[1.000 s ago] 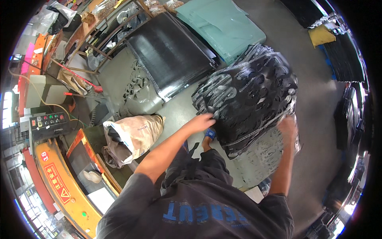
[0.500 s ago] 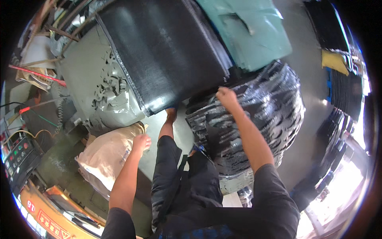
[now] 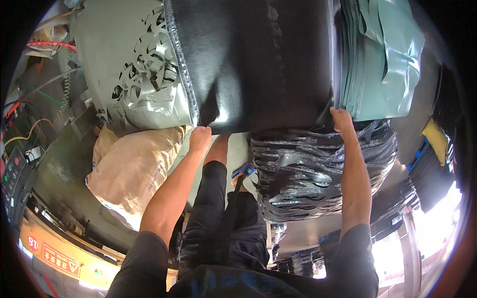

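A wide, glossy black sheet [image 3: 258, 64] lies in front of me, its near edge running between my two hands. My left hand [image 3: 200, 138] is closed on the sheet's near left corner. At its near right corner, my right hand [image 3: 341, 119] grips the edge with bent fingers. Whether one layer or several are pinched is hidden. Left of the sheet sits a grey-green stack with cut-out shapes [image 3: 154, 104]. A stack of green sheets [image 3: 387, 59] stands along the right side.
A bulging black pile of cut sheets [image 3: 318, 174] stands below my right hand. A tan paper sack [image 3: 134, 169] is at my left, near an orange machine part [image 3: 64, 248] and a button panel [image 3: 17, 171]. A yellow piece [image 3: 436, 139] lies far right.
Both hands, apart from the sheet before, have closed on its near corners. My right hand moved right. The view has turned, so the sheet's near edge now lies nearly level across it.
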Demonstrator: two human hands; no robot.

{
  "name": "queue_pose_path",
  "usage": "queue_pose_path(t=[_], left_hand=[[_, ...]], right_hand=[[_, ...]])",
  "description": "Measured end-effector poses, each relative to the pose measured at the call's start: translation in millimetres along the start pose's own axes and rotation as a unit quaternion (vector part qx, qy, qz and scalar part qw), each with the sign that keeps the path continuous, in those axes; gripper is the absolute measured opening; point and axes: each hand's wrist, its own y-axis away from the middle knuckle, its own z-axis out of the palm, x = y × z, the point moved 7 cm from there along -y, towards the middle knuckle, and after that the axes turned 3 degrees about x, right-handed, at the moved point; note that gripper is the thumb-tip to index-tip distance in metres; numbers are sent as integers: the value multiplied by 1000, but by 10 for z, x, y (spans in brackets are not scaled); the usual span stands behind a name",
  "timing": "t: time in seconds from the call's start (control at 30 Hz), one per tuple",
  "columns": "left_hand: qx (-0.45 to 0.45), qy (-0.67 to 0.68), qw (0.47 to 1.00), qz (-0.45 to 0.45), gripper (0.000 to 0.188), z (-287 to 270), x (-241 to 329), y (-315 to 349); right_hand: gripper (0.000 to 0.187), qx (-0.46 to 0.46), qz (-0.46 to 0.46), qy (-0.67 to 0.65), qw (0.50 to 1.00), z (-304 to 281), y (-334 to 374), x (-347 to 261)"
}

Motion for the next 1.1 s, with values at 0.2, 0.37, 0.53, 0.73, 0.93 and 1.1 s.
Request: queue_pose_path(t=[0.2, 0.37, 0.53, 0.73, 0.93, 1.1], left_hand=[[-8, 49, 998, -43, 46, -148, 142, 22], [54, 43, 997, -33, 41, -45, -96, -187], [112, 132, 985, 24, 61, -106, -57, -251], [-27, 139, 989, -38, 77, -250, 102, -193], [-163, 345, 918, -112, 92, -248, 232, -164], [-228, 502, 823, -136, 71, -980, 520, 426]], right_hand=[[57, -21, 167, -387, 907, 132, 239, 239], [46, -45, 134, -298, 944, 163, 388, -194], [51, -117, 1, -276, 954, -343, 828, -1142], [50, -132, -175, -379, 899, -1056, 2341, -2384], [47, -23, -223, -499, 837, -1627, 3264, -2749], [40, 264, -358, -250, 860, -2099, 3866, -2264]])
